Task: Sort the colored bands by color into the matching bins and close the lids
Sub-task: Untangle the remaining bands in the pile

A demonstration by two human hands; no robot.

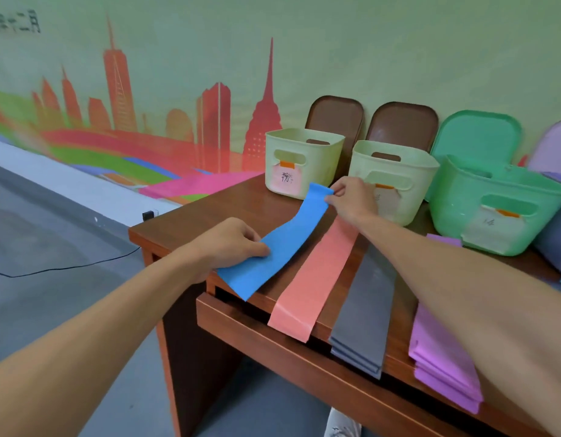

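Two hands on blue band [277, 244]: left hand [231, 239] pinches near end, right hand [351, 197] pinches far end, w/ pink band [317, 279] just beside.

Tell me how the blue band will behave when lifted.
Probably floppy: the blue band curves between the left hand and right hand holding it. Likely light, since a pinch alone raises its far end. It should drape, not roll, as the salmon band does over the desk edge.
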